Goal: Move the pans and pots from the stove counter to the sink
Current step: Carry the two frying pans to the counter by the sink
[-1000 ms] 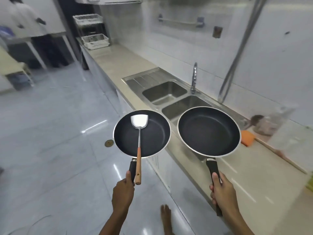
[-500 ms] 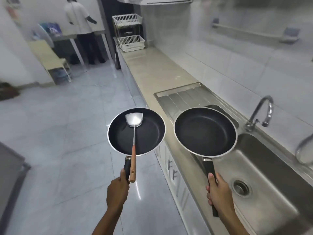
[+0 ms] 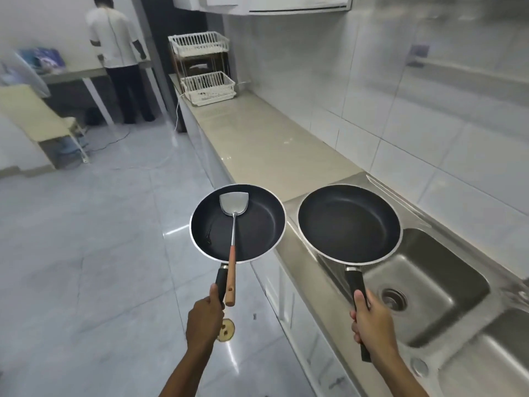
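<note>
A: What's cut off or hard to read here?

B: The sink (image 3: 446,285) runs out of view at the right and bottom edges, and no tap shows. The far end of the room beyond the sink is soft: a person (image 3: 118,58) stands with their back turned at a table, and the white wire rack (image 3: 204,70) at the far end of the counter (image 3: 266,144) holds things I can't make out. Part of the right pan's handle is hidden inside the fist, with its tip poking out below.

A: And the pans, relative to the sink?

B: The right pan (image 3: 348,223) hangs level over the sink's near-left corner, partly above the basin and partly above the steel drainboard. The left pan (image 3: 237,223) is out past the counter edge, to the left of the sink, above the floor.

A: The hands?

B: The right hand (image 3: 372,322) is wrapped tight round the right pan's black handle, at the sink's front edge. The left hand (image 3: 204,319) is clenched on the left pan's handle. A metal spatula (image 3: 233,239) with a wooden grip lies in that pan, its grip sticking out beside the handle, next to the thumb; whether the thumb touches it I can't tell.
</note>
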The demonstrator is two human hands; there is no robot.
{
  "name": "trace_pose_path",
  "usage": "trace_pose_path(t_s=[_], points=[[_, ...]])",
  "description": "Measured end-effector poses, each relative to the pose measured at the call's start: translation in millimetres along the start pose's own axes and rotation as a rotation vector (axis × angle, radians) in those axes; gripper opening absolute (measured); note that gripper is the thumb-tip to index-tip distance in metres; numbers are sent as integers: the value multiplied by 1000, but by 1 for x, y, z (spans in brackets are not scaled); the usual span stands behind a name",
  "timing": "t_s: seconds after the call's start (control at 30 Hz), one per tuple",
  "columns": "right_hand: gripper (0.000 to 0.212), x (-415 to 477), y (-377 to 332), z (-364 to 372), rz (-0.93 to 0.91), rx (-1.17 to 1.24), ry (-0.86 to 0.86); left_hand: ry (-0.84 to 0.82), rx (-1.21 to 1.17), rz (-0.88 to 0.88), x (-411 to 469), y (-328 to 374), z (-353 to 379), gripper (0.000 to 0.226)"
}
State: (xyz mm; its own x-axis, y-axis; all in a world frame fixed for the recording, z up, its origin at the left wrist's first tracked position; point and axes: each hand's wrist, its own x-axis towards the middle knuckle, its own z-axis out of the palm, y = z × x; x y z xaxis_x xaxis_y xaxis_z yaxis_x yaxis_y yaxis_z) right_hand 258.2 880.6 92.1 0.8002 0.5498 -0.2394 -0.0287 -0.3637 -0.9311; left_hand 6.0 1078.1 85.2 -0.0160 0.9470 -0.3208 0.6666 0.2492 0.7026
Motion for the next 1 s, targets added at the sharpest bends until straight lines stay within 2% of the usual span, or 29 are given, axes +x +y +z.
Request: trace_pose_path(t_s=[0.43, 0.63, 1.0], points=[[20, 218, -89, 189, 63, 22, 163, -134, 87, 104, 318, 135, 22, 73], [22, 331, -125, 276, 136, 34, 344, -191, 255, 170, 485, 222, 52, 75], [21, 481, -176, 393, 291, 155, 620, -478, 401, 416, 709, 373, 140, 74]])
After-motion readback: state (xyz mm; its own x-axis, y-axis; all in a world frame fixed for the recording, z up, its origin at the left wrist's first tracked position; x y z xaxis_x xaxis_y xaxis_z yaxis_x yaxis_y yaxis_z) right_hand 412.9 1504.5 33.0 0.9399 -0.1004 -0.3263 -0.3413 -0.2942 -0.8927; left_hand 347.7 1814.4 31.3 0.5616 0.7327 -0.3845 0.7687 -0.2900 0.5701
